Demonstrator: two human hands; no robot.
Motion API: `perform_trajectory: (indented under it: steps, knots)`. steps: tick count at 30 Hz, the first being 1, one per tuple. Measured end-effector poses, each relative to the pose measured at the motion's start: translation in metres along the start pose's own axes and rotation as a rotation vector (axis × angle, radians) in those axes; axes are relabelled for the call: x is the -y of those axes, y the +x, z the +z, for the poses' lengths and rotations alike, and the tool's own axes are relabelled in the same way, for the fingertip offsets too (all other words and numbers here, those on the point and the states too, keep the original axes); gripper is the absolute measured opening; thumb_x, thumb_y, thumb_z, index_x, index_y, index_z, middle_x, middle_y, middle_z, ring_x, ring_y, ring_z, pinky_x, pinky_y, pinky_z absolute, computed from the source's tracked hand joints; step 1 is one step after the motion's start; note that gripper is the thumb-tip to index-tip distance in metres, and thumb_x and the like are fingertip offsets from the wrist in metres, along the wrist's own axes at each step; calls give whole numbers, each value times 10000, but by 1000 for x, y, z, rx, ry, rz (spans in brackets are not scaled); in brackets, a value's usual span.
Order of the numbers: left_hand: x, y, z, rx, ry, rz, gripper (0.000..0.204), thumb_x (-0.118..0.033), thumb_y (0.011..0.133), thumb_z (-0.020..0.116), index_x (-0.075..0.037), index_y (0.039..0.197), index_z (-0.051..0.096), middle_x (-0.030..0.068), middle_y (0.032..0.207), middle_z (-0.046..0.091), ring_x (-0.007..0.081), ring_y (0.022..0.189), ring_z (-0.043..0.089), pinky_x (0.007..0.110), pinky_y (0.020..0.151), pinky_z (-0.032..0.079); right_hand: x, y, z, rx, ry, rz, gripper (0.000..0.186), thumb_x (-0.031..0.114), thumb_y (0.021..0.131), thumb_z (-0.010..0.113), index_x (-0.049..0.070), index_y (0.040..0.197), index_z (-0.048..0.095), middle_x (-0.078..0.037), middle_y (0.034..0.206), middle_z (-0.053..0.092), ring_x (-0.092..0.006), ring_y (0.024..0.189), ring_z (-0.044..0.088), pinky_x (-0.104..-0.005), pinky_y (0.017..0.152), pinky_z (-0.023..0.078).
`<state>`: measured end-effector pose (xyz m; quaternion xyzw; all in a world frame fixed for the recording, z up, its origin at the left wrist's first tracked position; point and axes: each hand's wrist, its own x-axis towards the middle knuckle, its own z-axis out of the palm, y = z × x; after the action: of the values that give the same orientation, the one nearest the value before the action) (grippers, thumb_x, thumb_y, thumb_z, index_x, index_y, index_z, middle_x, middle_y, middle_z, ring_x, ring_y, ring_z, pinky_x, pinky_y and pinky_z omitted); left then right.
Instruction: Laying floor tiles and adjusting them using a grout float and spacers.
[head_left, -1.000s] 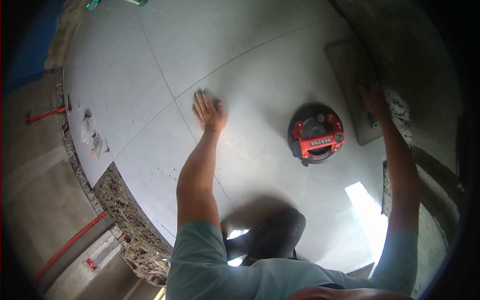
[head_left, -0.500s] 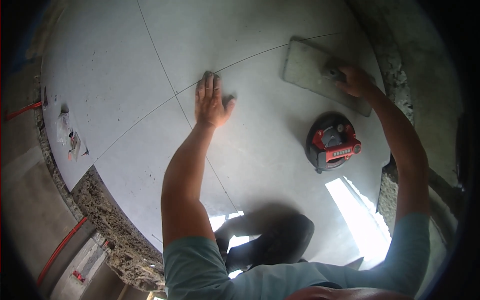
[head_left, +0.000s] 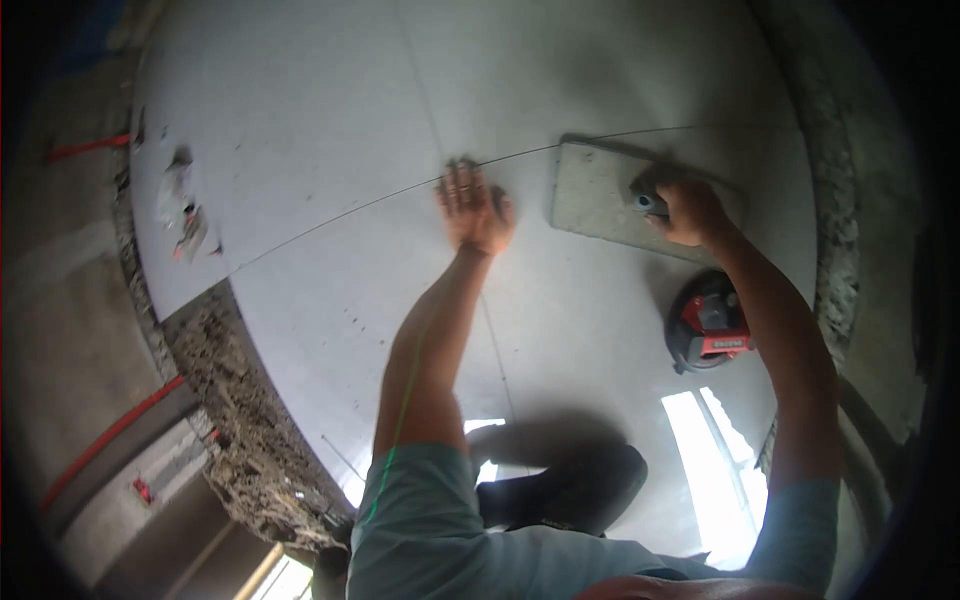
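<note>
Large pale grey floor tiles (head_left: 330, 150) lie in front of me, with thin dark joints between them. My left hand (head_left: 476, 215) presses flat on the tiles, its fingers spread and their tips at a joint. My right hand (head_left: 692, 212) is closed round the handle of a wide rectangular float (head_left: 595, 195). The float lies flat, or nearly so, on the tile along the same joint, its far left corner at the line. Close to my right forearm, a round suction cup lifter (head_left: 708, 335) with a red handle stands on the tile, partly covered by the arm.
Loose mortar (head_left: 235, 390) shows beyond the tiles' left edge. Small pieces and a crumpled clear bag (head_left: 180, 200) lie on the far left tile. Red pipes (head_left: 110, 440) run at the left, and a rough edge (head_left: 838, 270) borders the right. My bent knee (head_left: 600, 480) is close below.
Float and right hand have moved left and a bit nearer over the tile. My left hand has shifted left along the joint. A green light line now crosses my left arm. The view has turned.
</note>
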<state>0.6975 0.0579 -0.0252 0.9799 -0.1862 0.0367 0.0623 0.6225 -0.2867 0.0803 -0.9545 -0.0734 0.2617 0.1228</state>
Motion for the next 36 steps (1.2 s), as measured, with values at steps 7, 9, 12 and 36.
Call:
perform_trajectory:
  steps: [7, 9, 12, 36]
  knots:
    - [9, 1, -16, 203, -138, 141, 811, -445, 890, 523, 23, 1516, 306, 213, 1610, 240, 433, 1500, 163, 570, 1217, 106, 73, 81, 4, -226, 472, 634, 519, 480, 894, 641, -5, 1069, 700, -234, 1050, 709, -402, 1042, 674, -471, 896, 549]
    - [29, 0, -24, 184, -68, 185, 817, -446, 894, 522, 19, 1524, 292, 210, 1618, 217, 425, 1505, 151, 570, 1216, 100, 89, 112, 30, -351, 607, 731, 623, 543, 911, 581, -61, 1013, 694, -297, 977, 698, -461, 981, 678, -503, 876, 551]
    - [29, -1, -38, 360, -2, 127, 781, -440, 945, 458, -12, 1558, 232, 166, 1655, 124, 377, 1533, 67, 552, 1228, 43, 103, 106, 64, -456, 827, 760, 602, 522, 954, 517, -54, 1016, 682, -308, 957, 688, -471, 950, 677, -502, 829, 541]
    - [28, -5, -18, 249, 81, 155, 745, -384, 925, 509, 2, 1521, 282, 168, 1616, 240, 341, 1520, 177, 556, 1220, 129, 168, -71, 117, -531, 918, 664, 411, 368, 943, 617, -38, 882, 602, -222, 706, 648, -392, 739, 693, -439, 660, 521]
